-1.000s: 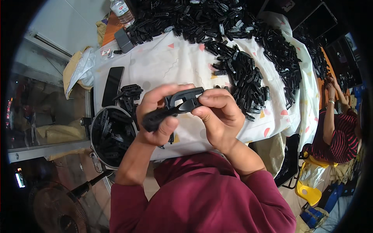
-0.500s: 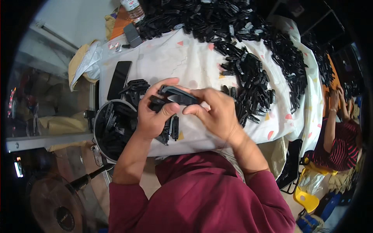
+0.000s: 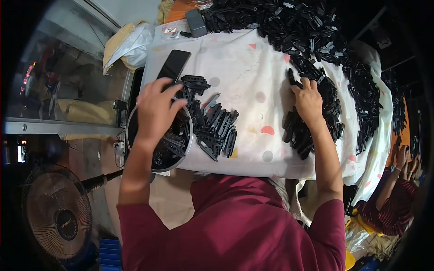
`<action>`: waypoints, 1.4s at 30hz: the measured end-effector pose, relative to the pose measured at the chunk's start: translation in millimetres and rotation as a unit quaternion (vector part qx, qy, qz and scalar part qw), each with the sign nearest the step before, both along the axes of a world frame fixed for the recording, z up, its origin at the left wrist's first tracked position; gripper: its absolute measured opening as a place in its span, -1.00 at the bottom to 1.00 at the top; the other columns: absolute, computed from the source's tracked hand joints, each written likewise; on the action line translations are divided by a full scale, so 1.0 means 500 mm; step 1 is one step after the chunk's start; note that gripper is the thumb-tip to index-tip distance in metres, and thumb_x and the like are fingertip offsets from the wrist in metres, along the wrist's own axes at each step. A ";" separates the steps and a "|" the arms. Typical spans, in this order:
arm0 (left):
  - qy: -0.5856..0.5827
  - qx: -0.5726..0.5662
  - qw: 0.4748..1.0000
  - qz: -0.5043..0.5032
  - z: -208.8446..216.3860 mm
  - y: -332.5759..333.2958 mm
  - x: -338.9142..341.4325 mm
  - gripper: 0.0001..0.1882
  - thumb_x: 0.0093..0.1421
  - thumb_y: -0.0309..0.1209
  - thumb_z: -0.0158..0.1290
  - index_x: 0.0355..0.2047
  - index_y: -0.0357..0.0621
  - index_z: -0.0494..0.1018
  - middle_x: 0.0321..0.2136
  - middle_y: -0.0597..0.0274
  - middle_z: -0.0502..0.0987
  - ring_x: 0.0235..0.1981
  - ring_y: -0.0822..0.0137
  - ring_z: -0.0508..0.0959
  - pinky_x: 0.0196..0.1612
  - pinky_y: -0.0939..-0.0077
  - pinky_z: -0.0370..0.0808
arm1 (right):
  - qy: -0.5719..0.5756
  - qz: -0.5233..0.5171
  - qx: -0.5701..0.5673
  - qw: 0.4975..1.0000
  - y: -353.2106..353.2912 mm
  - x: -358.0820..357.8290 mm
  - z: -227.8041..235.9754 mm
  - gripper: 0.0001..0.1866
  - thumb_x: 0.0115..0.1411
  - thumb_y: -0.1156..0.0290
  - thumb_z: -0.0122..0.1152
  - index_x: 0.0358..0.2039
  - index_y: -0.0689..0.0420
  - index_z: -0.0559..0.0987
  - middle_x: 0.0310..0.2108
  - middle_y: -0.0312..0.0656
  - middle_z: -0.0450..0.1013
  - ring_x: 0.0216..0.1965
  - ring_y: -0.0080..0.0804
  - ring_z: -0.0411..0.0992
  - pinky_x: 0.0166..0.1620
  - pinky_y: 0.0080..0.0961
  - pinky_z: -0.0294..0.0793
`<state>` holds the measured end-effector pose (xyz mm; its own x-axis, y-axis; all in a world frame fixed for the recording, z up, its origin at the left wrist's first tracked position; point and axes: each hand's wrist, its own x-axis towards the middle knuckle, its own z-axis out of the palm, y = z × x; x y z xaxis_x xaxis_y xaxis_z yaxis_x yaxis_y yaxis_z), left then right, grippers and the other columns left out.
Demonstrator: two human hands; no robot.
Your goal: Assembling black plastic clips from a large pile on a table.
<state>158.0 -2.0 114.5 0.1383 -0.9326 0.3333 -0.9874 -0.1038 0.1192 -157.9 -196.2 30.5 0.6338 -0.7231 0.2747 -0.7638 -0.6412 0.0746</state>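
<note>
The left hand (image 3: 156, 110) hangs over the round metal bowl (image 3: 132, 118) at the near left edge of the table, fingers spread and curved downward; whether anything sits under the palm cannot be told. The bowl holds finished black plastic parts (image 3: 169, 147), and a small heap of similar pieces (image 3: 214, 124) lies just to its right on the patterned cloth (image 3: 253, 63). The right hand (image 3: 308, 100) rests on the long pile of loose black parts (image 3: 316, 113) at the right, fingers bent around one piece, apparently picking it out. The step looks like dropping one part off and fetching another. The next move calls for a clean single-piece grip, lifting it free of its neighbours.
</note>
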 end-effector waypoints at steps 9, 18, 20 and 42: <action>0.219 0.146 0.961 -0.079 -0.051 -0.156 0.009 -0.82 -0.06 -0.43 0.12 -0.49 -0.22 0.36 -0.55 0.15 0.47 -0.49 0.21 0.51 -0.39 0.40 0.44 | -0.591 -0.088 0.466 0.653 0.052 -0.006 0.060 -0.86 0.10 0.56 0.07 -0.29 0.24 0.48 -0.35 -0.16 0.47 -0.43 -0.41 0.48 -0.41 -0.58 0.49; 0.747 0.240 0.609 -0.113 0.009 -0.169 -0.155 -0.66 0.05 -0.27 0.16 -0.24 -0.23 0.39 -0.45 0.31 0.49 -0.52 0.56 0.45 -0.47 0.75 0.36 | -0.641 0.067 0.575 0.504 0.166 0.057 0.157 -0.72 -0.02 0.75 0.13 -0.24 0.37 0.43 -0.20 0.01 0.40 -0.30 -0.24 0.51 -0.32 -0.54 0.58; 0.784 0.212 0.569 -0.124 0.011 -0.159 -0.167 -0.63 0.07 -0.19 0.12 -0.23 -0.22 0.43 -0.46 0.35 0.48 -0.54 0.60 0.40 -0.48 0.77 0.33 | -0.586 0.118 0.522 0.608 0.182 0.047 0.164 -0.74 0.06 0.69 0.08 -0.19 0.39 0.41 -0.35 -0.04 0.46 -0.35 -0.31 0.51 -0.34 -0.56 0.56; 0.380 0.190 0.884 -0.196 0.008 -0.091 -0.176 -0.64 -0.05 -0.37 0.15 -0.21 -0.16 0.41 -0.43 0.02 0.51 -0.36 0.09 0.53 -0.27 0.32 0.42 | -0.445 0.108 0.327 0.827 0.190 0.097 0.092 -0.67 0.04 0.47 0.25 -0.24 0.25 0.33 -0.46 -0.27 0.38 -0.49 -0.63 0.38 -0.38 -0.70 0.39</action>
